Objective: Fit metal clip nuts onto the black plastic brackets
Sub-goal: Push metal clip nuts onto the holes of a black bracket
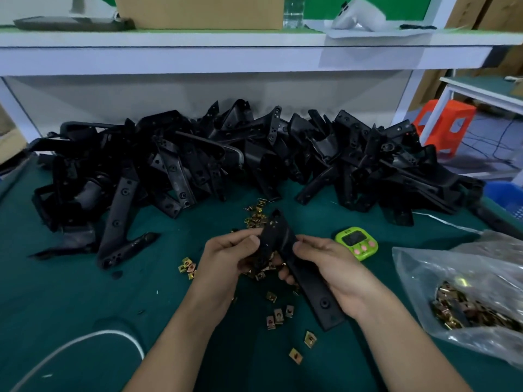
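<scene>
Pinching the upper end of a long, flat black plastic bracket, the fingers of the left hand are curled round it, with the thumb pressed on its face. Whether a nut sits under that thumb I cannot tell. The right hand wraps the bracket's middle from the other side, thumb on top. The lower end, with its moulded hole, juts out below the palm toward the near edge of the worktop.

The bracket looks light and stiff with a matt face, so it should not slip or flex much. A grip on the flat strap, close to the edge receiving the nut, seems the best hold.

Small brass-coloured metal clip nuts lie scattered under and around the hands. They are probably springy, sharp-edged and easy to fumble, best taken by their sides and slid on squarely.

Further out, a lime-green digital timer sits just right of the hands. A clear plastic bag holding more nuts lies at the right edge. A heap of loose black plastic brackets runs along the far edge. A white cable curves across the near left corner.
</scene>
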A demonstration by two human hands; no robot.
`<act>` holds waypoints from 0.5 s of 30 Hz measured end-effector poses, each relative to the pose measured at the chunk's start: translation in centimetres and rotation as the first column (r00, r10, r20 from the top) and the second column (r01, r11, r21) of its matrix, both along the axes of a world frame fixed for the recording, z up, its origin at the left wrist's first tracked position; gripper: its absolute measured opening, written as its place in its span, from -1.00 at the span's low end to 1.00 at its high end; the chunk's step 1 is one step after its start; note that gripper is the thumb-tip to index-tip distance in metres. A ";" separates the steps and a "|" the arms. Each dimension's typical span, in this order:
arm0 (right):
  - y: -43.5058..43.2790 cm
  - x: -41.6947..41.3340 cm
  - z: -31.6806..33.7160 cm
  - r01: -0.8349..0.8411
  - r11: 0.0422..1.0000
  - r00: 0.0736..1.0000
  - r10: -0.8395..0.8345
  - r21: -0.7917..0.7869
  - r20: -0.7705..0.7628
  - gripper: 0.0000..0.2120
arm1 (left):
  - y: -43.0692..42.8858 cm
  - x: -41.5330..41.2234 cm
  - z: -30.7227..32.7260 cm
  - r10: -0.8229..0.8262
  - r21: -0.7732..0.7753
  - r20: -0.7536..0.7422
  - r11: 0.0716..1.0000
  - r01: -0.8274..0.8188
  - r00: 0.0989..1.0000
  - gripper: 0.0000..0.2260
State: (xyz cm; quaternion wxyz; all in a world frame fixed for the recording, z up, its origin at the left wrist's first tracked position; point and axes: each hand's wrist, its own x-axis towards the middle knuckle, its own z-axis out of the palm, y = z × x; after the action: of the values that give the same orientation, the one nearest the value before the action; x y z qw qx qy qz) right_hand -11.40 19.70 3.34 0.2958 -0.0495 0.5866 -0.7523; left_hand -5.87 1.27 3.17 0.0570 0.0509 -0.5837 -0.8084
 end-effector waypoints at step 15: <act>1.3 -0.8 -0.2 0.012 0.985 0.992 0.010 0.172 -0.124 -0.77 | -2.7 -0.9 -2.2 0.202 -0.945 -0.078 0.298 -0.137 0.976 -0.84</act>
State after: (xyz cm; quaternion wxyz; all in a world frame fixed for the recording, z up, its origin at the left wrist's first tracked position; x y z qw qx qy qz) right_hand -12.22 20.96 3.16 0.2614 -0.0704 0.6668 -0.6943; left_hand -6.73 -1.44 0.95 0.1445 0.0919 -0.9374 -0.3031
